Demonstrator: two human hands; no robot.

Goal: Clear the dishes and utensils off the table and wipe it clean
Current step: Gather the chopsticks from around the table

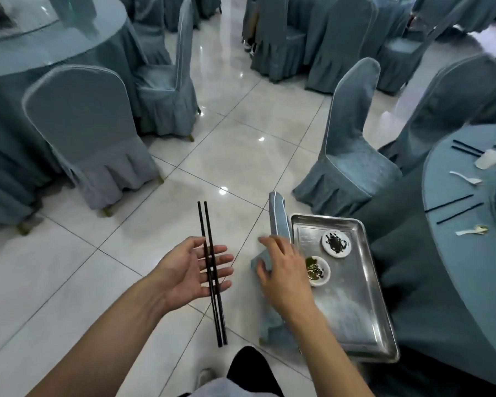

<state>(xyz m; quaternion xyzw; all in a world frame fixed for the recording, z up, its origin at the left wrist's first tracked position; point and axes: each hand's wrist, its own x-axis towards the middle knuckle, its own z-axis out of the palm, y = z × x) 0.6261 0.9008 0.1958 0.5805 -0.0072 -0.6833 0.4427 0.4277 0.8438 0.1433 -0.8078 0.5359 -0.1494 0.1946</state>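
Flat across straight fingers [218,260]: chopsticks [212,270]

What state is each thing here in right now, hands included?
Left hand: open, palm up, chopsticks lying across its fingers.
Chopsticks: paired, side by side.
Right hand: fingers spread, holding nothing, beside the tray.
Metal tray: resting on a covered chair, carrying two dishes.
Two small dishes: dirty, with dark residue.
Table: not cleared; chopsticks and spoons left on it.
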